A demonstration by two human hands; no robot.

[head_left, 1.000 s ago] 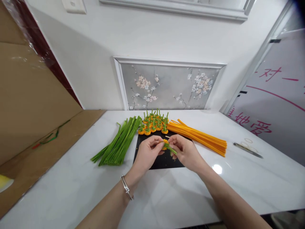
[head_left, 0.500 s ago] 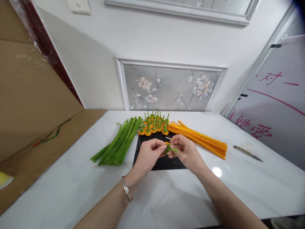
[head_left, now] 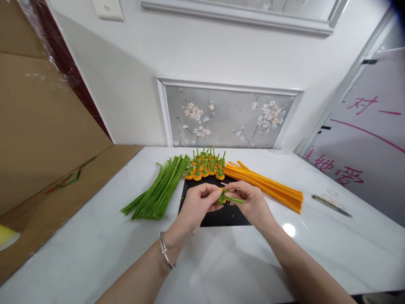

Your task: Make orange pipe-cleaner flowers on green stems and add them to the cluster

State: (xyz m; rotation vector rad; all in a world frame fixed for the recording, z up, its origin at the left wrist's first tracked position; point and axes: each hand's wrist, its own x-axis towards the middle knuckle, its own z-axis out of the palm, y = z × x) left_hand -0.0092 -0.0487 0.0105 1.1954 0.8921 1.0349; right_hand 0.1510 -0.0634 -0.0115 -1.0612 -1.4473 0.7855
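Note:
My left hand (head_left: 201,204) pinches a small orange-and-green pipe cleaner piece (head_left: 223,196) between thumb and fingers, above a black mat (head_left: 218,219). From the other side my right hand (head_left: 251,204) has its thumb and fingers closed on the same piece. A green pipe cleaner end (head_left: 236,200) sticks out of it to the right, across the right fingers. The tip of a thin pale stick (head_left: 223,184) shows by the right fingers; its other end is hidden. Behind the hands stand several finished-looking orange pieces with green tops and upright stems (head_left: 205,169).
A bundle of green pipe cleaners (head_left: 158,190) lies left of the mat, an orange bundle (head_left: 265,185) right of it. Farther right are a pair of tweezers (head_left: 332,206) and thin rubber bands (head_left: 332,193). Cardboard (head_left: 63,185) borders the white table on the left; a wall closes the back.
The green pipe cleaner end now reaches farther right and lies across the right fingers. Both hands keep their hold, with the right fingers slightly shifted. The whole view has moved a little.

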